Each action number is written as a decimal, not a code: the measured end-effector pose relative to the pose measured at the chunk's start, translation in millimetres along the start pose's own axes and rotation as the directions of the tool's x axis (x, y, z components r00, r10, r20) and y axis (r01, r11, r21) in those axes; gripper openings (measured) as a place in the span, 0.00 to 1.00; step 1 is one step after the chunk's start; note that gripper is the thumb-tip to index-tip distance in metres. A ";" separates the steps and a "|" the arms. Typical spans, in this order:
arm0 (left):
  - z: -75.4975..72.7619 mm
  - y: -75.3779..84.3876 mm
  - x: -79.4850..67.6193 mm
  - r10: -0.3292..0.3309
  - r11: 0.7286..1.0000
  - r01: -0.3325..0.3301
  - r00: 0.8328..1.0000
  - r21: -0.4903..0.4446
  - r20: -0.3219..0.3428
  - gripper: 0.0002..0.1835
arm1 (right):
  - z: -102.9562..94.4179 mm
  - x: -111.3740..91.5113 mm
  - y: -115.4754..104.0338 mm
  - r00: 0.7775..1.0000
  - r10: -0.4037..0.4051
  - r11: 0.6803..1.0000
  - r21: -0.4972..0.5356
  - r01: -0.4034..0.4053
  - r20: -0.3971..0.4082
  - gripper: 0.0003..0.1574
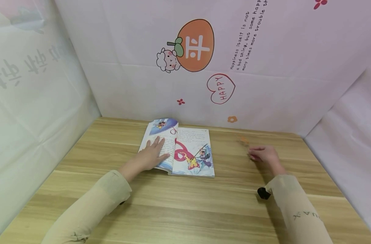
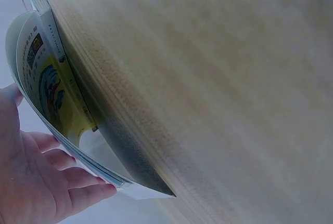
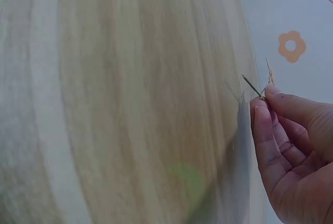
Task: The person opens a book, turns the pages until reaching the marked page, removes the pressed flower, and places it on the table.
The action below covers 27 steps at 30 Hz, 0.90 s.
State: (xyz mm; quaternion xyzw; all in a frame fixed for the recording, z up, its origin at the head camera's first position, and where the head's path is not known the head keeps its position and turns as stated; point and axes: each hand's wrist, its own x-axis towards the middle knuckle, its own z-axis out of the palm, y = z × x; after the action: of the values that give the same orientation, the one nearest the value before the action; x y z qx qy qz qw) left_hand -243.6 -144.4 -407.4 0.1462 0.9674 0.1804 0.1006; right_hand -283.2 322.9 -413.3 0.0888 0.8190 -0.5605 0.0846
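Note:
An open illustrated book [image 1: 193, 139] lies on the wooden table, its left half bowed upward off the tabletop. My left hand [image 1: 150, 156] rests on the left page with fingers spread. In the left wrist view, the fingers [image 2: 86, 185] press the raised page block from above, and its cover shows underneath. To the right of the book, my right hand [image 1: 265, 155] pinches a small sprig [image 1: 244, 140] between thumb and fingertips, just above the table. The sprig has a thin green stem [image 3: 251, 85] and a blurred orange end; its exact kind cannot be made out.
The wooden table [image 1: 185, 210] meets a printed white backdrop [image 1: 136, 88] behind the book, with cloth walls at both sides. A black device [image 1: 264, 193] sits at the right cuff.

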 end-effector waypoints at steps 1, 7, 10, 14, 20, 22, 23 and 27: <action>-0.1 -0.1 -0.1 0.001 1.000 -0.001 1.000 0.001 -0.001 0.44 | -1.0 0.0 0.6 1.000 -0.004 1.000 -0.006 0.004 0.002 0.25; -0.8 -0.3 -0.7 0.003 1.000 -0.003 1.000 0.001 -0.001 0.44 | -5.3 1.4 4.1 1.000 -0.005 1.000 -0.023 0.005 0.005 0.24; -0.8 -0.5 -0.6 0.003 1.000 -0.003 1.000 -0.003 0.003 0.44 | -6.5 2.1 6.7 1.000 0.006 0.999 -0.032 -0.006 0.009 0.24; -0.5 -1.8 -0.1 0.007 1.000 -0.007 1.000 -0.006 0.002 0.44 | -7.3 3.2 10.0 1.000 0.016 0.999 -0.040 -0.016 0.009 0.24; -0.7 -6.3 1.9 -0.006 1.000 0.006 1.000 -0.025 -0.031 0.42 | -6.8 5.1 12.6 1.000 0.016 0.999 -0.044 -0.016 0.001 0.23; -1.6 -7.6 2.4 -0.017 0.999 0.016 0.999 -0.033 -0.036 0.42 | -6.5 4.9 12.3 1.000 0.017 0.998 -0.052 -0.017 0.001 0.23; -2.2 -8.3 2.7 -0.023 0.999 0.021 0.999 -0.037 -0.039 0.42 | -6.6 4.9 12.3 1.000 0.015 0.998 -0.061 -0.015 0.005 0.23; -4.5 -11.5 3.5 -0.055 0.997 0.051 0.997 -0.061 -0.052 0.42 | -6.9 4.7 10.9 1.000 0.012 0.996 -0.091 -0.011 0.006 0.22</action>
State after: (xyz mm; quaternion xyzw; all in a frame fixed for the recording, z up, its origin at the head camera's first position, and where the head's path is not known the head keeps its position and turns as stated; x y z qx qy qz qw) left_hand -250.8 -155.0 -408.2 0.1126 0.9675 0.2104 0.0837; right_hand -285.4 333.4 -421.8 0.0877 0.8428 -0.5226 0.0946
